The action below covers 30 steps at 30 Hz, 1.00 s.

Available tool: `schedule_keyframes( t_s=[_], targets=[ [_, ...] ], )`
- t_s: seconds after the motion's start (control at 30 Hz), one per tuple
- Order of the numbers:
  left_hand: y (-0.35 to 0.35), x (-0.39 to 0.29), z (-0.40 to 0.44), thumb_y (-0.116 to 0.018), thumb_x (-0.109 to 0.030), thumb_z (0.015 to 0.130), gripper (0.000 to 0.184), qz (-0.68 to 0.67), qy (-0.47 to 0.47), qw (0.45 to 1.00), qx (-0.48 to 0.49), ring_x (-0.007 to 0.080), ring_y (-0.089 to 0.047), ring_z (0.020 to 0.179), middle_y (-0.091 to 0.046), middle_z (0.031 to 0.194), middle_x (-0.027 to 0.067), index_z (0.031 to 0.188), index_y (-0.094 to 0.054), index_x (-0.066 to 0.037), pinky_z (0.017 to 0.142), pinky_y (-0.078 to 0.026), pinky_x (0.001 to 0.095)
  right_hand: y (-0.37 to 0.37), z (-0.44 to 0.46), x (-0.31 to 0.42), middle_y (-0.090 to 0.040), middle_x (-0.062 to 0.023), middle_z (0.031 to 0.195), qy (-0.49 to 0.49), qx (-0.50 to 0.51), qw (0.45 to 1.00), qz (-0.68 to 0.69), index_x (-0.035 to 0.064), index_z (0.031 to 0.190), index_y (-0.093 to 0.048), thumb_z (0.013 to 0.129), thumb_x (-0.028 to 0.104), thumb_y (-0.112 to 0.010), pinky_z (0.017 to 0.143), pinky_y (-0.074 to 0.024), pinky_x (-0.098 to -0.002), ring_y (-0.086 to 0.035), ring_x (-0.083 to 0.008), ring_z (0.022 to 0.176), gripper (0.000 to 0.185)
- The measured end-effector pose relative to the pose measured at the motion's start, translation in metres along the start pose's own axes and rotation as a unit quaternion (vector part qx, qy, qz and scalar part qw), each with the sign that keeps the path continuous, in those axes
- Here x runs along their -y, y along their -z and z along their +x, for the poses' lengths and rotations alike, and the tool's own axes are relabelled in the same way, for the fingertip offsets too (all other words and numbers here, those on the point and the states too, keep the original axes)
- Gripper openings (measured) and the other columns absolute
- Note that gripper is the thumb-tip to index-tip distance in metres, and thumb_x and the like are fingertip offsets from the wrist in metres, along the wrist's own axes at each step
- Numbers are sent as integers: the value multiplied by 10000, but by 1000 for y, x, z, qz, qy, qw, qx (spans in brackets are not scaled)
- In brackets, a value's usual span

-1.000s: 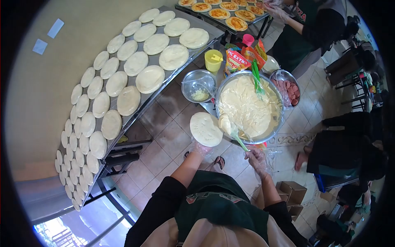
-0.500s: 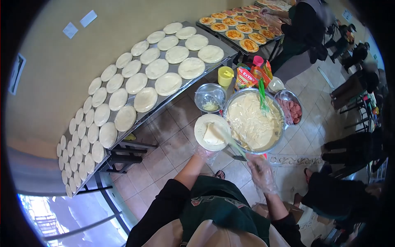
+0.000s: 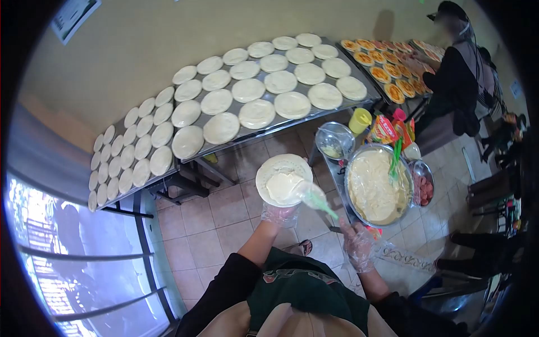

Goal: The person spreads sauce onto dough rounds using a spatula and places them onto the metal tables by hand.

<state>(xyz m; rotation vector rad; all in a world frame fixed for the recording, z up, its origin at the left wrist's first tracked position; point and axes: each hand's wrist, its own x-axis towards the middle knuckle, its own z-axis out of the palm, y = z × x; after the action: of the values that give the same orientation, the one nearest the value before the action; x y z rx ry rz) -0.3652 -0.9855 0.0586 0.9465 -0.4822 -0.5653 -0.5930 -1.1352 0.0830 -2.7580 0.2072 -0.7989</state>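
Observation:
In a clear plastic glove, my left hand (image 3: 280, 215) supports a round pizza base (image 3: 268, 164) from below, its fingers mostly hidden. A patch of pale cream sauce (image 3: 281, 188) lies spread across the middle of the base. My right hand (image 3: 358, 242), gloved too, is closed round the handle end of a green spatula (image 3: 318, 198). The spatula's sauce-coated blade rests at the right edge of the sauce patch. To the right stands a large metal bowl (image 3: 350, 209) of the same cream sauce, with green-handled tongs (image 3: 396, 159) in it.
Several plain pizza bases (image 3: 222, 128) lie in rows on a long metal table (image 3: 275, 128). A smaller bowl (image 3: 336, 136), a yellow cup (image 3: 359, 121) and a bowl of reddish slices (image 3: 425, 190) surround the big bowl. A co-worker (image 3: 457, 73) stands by topped pizzas (image 3: 394, 93).
My view has turned, so the tables and bowls sit further right. The sauce on the base has gone from a thick dollop to a wider, flatter patch. Both hands keep their hold.

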Motion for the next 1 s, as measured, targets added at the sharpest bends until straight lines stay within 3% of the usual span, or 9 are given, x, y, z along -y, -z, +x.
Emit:
schedule_keyframes(
  t_s=[0.1,0.13,0.2,0.43,0.5,0.63,0.7,0.93,1.0],
  targets=[
    [24,-32,-17,-654,-231,948,668,254,-86,963,-19,267,-440,1384,-399,1540,134,1514,-327,-94,1173,-363,421,-4,29,20,-577,-97,731,-29,-24,999,2,181,1232,-690,798,-32,-734,544,-460,-411,-586,-287,619,486],
    [37,-36,-23,-654,-231,948,668,254,-92,962,-26,267,-440,1384,-399,1540,134,1514,-327,-94,1173,-363,421,-8,35,28,-581,-109,736,-58,-17,998,31,167,1244,-686,793,-53,-734,544,-458,-415,-597,-287,629,504],
    [58,-48,-32,-751,-138,868,760,-71,-23,994,-76,232,-470,1359,-433,1514,112,1504,-335,-108,1162,-374,395,-17,50,50,-577,-109,733,-52,-28,997,52,169,1252,-683,800,-45,-729,539,-456,-413,-593,-286,621,503],
    [108,-105,-85,-737,-183,884,754,31,-137,989,-34,236,-473,1357,-444,1509,103,1512,-325,-115,1159,-379,399,-68,81,116,-559,-109,725,110,9,994,10,200,1291,-668,817,-5,-715,526,-446,-426,-557,-293,590,519],
    [158,-85,-106,-677,-225,925,684,-214,-18,976,-44,246,-471,1362,-461,1503,98,1509,-337,-117,1164,-374,401,-83,95,125,-571,-110,743,121,14,992,29,202,1310,-654,799,-17,-717,528,-442,-437,-577,-299,615,560],
    [211,-104,-140,-618,-317,956,629,-229,-7,972,-56,276,-470,1366,-470,1500,105,1499,-373,-115,1161,-381,434,-101,127,162,-545,-108,763,114,1,991,72,265,1310,-650,867,55,-676,518,-470,-445,-573,-324,598,491],
    [234,-105,-155,-487,-341,1016,545,-530,12,846,-59,326,-502,1338,-483,1487,138,1504,-374,-125,1101,-437,538,-101,140,184,-559,-104,777,85,24,987,137,256,1283,-668,873,64,-677,530,-481,-444,-572,-329,602,452],
    [271,-133,-200,-389,-371,1049,515,-486,108,861,-106,340,-512,1326,-485,1476,162,1499,-388,-120,1091,-431,578,-99,166,260,-526,-83,766,372,180,903,116,240,1303,-644,775,55,-659,563,-487,-415,-577,-290,635,560],
    [290,-123,-213,-456,-430,1023,617,-288,34,956,-47,334,-464,1369,-405,1541,150,1523,-331,-91,1145,-375,549,-112,187,282,-522,-80,767,406,174,890,114,247,1309,-639,761,49,-661,566,-488,-414,-576,-293,637,583]
  ],
)
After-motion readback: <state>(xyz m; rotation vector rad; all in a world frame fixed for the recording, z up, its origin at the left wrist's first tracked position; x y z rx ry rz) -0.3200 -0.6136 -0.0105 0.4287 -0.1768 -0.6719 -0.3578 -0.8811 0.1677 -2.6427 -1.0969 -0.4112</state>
